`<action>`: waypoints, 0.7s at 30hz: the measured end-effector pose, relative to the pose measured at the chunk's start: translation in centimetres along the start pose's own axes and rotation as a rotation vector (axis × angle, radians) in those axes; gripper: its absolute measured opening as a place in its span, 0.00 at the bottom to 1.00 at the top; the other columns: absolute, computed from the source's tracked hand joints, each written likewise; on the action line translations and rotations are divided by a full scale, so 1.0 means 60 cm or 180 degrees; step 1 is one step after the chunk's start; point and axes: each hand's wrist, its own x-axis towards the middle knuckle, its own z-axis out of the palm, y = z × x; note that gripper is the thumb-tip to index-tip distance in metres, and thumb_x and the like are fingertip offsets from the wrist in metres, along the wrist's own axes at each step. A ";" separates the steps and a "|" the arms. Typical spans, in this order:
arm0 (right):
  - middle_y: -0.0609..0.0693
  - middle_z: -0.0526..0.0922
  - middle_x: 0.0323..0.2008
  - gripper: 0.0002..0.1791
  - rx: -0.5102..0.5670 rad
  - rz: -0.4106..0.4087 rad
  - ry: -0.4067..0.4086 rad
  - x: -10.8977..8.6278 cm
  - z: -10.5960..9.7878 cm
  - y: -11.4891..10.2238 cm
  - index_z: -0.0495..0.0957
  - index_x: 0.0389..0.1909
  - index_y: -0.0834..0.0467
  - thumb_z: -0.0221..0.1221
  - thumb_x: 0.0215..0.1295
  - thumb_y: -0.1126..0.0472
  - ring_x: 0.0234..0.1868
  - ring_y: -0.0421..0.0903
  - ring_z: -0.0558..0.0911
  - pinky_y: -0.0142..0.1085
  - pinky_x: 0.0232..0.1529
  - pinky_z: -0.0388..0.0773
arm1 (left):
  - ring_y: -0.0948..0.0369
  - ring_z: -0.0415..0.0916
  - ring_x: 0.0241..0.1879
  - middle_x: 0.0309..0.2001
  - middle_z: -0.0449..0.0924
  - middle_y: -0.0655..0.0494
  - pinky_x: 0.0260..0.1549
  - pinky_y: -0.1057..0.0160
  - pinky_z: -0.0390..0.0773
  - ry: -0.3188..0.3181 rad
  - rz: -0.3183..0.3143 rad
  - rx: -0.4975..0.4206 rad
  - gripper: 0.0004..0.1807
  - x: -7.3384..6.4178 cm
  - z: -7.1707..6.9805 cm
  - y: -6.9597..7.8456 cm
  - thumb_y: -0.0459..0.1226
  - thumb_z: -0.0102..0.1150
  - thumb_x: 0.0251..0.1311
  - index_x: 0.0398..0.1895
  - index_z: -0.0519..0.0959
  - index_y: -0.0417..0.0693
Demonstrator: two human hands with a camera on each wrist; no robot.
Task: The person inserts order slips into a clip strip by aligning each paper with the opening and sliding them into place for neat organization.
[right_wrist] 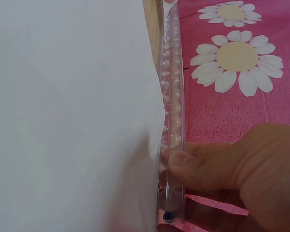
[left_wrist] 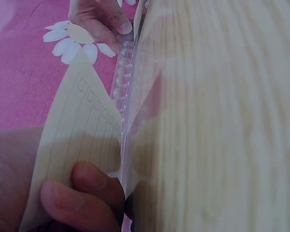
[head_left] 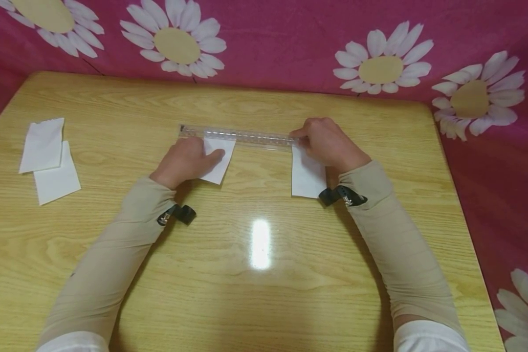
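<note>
A long clear plastic binding strip (head_left: 255, 138) with a row of small rings stretches between both hands. At its left end my left hand (head_left: 181, 161) holds a small sheet of paper (head_left: 220, 168), the thumb lying over it. In the left wrist view this lined sheet (left_wrist: 82, 121) shows small check boxes, and curled fingertips (left_wrist: 89, 176) press its surface. My right hand (head_left: 327, 142) pinches the strip's right end between thumb and fingers. Below that hand, another white sheet (head_left: 305, 171) hangs along the strip; it covers much of the right wrist view.
Two white sheets overlap on the left of the wooden table (head_left: 264, 303), the upper sheet (head_left: 44, 144) partly over the lower sheet (head_left: 57, 181). Behind the table's far edge hangs a pink cloth (head_left: 281, 44) with large daisies.
</note>
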 end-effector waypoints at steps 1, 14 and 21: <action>0.63 0.86 0.46 0.19 0.0003 0.0004 0.0000 0.000 0.000 0.000 0.82 0.61 0.57 0.54 0.74 0.70 0.36 0.51 0.73 0.41 0.38 0.72 | 0.54 0.70 0.26 0.27 0.71 0.49 0.25 0.61 0.68 0.0004 0.0002 -0.0003 0.28 0.000 0.000 0.000 0.56 0.49 0.74 0.29 0.77 0.40; 0.63 0.86 0.46 0.20 0.0015 0.0016 -0.0011 0.000 0.000 0.000 0.82 0.62 0.56 0.53 0.74 0.70 0.37 0.52 0.74 0.41 0.38 0.72 | 0.55 0.68 0.25 0.26 0.69 0.50 0.24 0.61 0.67 0.0016 -0.0009 0.0011 0.28 -0.001 0.001 0.002 0.56 0.49 0.74 0.28 0.76 0.40; 0.63 0.85 0.46 0.20 0.0021 0.0020 -0.0021 0.001 0.000 0.001 0.82 0.62 0.56 0.53 0.74 0.70 0.37 0.51 0.73 0.41 0.37 0.71 | 0.55 0.70 0.26 0.29 0.73 0.48 0.24 0.61 0.68 -0.0017 -0.0024 -0.0011 0.28 -0.002 0.001 0.005 0.57 0.49 0.74 0.33 0.78 0.39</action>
